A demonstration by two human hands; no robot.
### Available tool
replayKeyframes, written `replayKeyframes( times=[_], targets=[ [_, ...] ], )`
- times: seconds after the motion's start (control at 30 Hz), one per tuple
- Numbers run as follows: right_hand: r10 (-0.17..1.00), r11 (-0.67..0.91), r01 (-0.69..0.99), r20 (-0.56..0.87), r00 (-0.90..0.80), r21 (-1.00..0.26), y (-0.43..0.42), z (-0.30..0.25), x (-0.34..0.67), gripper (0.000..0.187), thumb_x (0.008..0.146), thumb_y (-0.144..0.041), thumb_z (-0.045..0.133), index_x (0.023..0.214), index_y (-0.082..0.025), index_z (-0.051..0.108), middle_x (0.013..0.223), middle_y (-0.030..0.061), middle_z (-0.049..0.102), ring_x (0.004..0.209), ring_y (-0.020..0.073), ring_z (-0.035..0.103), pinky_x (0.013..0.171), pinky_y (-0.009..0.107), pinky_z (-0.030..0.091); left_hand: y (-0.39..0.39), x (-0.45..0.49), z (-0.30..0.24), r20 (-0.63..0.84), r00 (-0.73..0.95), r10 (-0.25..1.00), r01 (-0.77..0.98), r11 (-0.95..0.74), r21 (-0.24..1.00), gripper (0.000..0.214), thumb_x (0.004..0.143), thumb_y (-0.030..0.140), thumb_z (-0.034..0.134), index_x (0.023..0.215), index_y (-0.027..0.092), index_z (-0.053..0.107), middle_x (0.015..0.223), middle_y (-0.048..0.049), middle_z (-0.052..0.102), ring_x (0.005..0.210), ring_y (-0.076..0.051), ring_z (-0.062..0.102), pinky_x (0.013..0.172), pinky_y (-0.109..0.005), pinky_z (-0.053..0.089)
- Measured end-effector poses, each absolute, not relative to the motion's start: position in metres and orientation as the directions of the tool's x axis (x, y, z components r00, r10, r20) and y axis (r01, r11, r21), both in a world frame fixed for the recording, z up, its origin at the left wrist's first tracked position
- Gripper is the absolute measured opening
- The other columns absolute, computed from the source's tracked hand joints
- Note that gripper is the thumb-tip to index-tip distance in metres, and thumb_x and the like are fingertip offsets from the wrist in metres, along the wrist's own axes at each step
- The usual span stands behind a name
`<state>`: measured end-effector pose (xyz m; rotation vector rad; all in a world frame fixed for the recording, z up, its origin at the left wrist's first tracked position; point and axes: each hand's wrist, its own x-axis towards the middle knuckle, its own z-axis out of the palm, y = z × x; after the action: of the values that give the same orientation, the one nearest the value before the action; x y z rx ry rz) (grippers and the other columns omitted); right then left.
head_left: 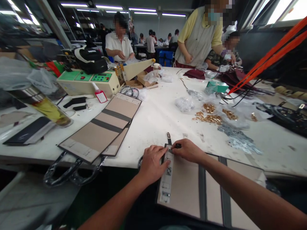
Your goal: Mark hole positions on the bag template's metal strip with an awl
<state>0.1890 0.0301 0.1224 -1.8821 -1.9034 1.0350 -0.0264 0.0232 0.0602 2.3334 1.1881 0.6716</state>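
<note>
A flat brown board with dark strips (189,185) lies at the near edge of the white table (158,115). My left hand (152,164) rests on its left edge, fingers curled down over a pale clear strip (166,179) that runs along the board. My right hand (188,150) pinches a small dark piece (177,146) at the strip's top end. A small strap with a metal tab (169,138) sticks out just beyond the board.
A stack of similar brown boards (103,127) lies to the left, near a green and cream machine (88,81). Brass parts (211,118) and silver parts (237,140) are heaped to the right. Other people work at the far side. Orange straps (271,54) cross the right.
</note>
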Motion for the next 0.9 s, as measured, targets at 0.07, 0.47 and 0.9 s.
replayKeyframes(
  times=[0.07,0.47,0.9],
  targets=[
    [0.954,-0.104,0.785,-0.285,-0.095,-0.610,0.030,0.122,0.187,0.021,0.084,-0.022,0.064,0.094,-0.018,0.082,0.081,0.0019,0.076,0.076,0.0172,0.065,0.069,0.027,0.042,0.023,-0.025,0.062,0.211,0.506,0.837,0.621,-0.523,0.584,0.048,0.090,0.032,0.077,0.137,0.024,0.069,0.129,-0.0056,0.070,0.122,-0.027,0.057,0.105,-0.047,0.041],
    [0.975,-0.126,0.872,-0.221,0.021,-0.473,0.029,0.108,0.187,0.014,0.084,-0.033,0.068,0.086,-0.021,0.074,0.082,0.0043,0.073,0.077,0.0196,0.063,0.068,0.029,0.038,0.071,-0.014,0.090,-0.139,0.506,0.851,0.697,-0.309,0.647,0.050,0.094,0.042,0.067,0.139,0.020,0.067,0.100,-0.0049,0.078,0.096,-0.027,0.072,0.082,-0.036,0.051],
    [0.969,-0.142,0.841,-0.249,0.009,-0.521,0.027,0.113,0.193,0.015,0.083,-0.035,0.070,0.084,-0.020,0.072,0.077,0.0033,0.070,0.073,0.0183,0.061,0.066,0.029,0.039,0.088,0.004,0.104,-0.560,0.500,0.661,0.599,0.204,0.775,0.016,0.090,0.024,0.066,0.080,0.017,0.056,0.057,0.0016,0.060,0.048,-0.017,0.063,0.049,-0.027,0.052]
  ],
)
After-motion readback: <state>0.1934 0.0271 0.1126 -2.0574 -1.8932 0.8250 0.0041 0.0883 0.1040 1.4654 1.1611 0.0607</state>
